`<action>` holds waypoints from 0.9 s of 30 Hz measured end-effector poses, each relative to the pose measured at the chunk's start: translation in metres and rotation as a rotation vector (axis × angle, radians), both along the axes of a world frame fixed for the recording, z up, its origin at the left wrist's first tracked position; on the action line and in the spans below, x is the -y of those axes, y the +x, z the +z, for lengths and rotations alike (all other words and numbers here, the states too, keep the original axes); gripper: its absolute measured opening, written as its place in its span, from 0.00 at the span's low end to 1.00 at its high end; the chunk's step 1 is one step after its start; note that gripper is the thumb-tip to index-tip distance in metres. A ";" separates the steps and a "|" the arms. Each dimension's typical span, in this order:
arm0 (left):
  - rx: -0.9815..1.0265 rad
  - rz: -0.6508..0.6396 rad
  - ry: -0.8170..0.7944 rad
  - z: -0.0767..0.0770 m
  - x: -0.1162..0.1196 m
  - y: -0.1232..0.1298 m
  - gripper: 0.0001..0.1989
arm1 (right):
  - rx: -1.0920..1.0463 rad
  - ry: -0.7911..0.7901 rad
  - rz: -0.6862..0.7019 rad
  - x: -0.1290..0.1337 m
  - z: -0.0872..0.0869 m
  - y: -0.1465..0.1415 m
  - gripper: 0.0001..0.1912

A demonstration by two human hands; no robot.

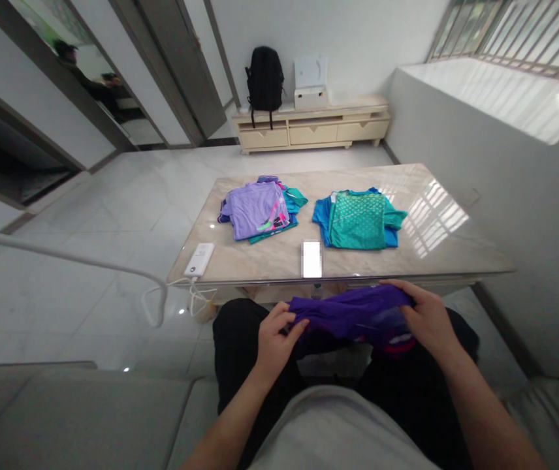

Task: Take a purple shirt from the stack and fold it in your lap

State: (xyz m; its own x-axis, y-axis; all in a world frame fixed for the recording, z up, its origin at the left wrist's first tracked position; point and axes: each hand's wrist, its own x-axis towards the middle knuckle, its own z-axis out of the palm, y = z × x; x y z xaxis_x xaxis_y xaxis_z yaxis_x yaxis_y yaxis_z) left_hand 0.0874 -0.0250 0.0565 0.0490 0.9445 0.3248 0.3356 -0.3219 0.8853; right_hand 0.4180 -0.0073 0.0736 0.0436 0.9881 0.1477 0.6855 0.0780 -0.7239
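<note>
You sit with a purple shirt (352, 316) bunched over your lap, just short of the desk (270, 261) edge. Your left hand (274, 343) pinches its left end, grip closed on the cloth; your right hand (424, 320) clasps the right end likewise. It looks mid-fold, so the next move likely calls for squaring the edges evenly. On the desk lie a lilac-topped shirt stack (257, 210), a teal shirt stack (358, 220) well apart from it, and a white power bank (200, 259) with its cable. Beyond, a black backpack (264, 79) stands on a low cabinet (309, 127).
</note>
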 end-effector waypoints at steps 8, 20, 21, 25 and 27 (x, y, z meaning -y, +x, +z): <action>0.158 0.123 -0.055 0.001 -0.001 -0.010 0.11 | 0.205 -0.009 0.025 -0.011 -0.028 0.018 0.31; 0.194 0.055 -0.015 -0.001 0.001 -0.025 0.12 | 0.322 -0.022 -0.341 -0.019 -0.042 0.051 0.22; 0.164 0.056 -0.037 -0.005 -0.001 -0.027 0.12 | 0.274 -0.058 -0.346 -0.019 -0.037 0.052 0.23; -0.018 0.062 -0.149 -0.025 -0.012 -0.031 0.13 | -0.077 -0.154 -0.217 -0.014 -0.008 0.043 0.26; -0.116 0.081 -0.181 -0.036 -0.017 -0.031 0.15 | -0.239 -0.119 -0.133 -0.008 0.010 0.031 0.25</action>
State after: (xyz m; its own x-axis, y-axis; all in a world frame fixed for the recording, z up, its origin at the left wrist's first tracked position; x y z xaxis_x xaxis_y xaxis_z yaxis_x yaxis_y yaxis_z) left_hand 0.0567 -0.0084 0.0205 -0.0023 0.9892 0.1465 0.4566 -0.1293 0.8802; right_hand 0.4492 0.0008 0.0835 0.1930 0.9812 0.0013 0.4933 -0.0959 -0.8646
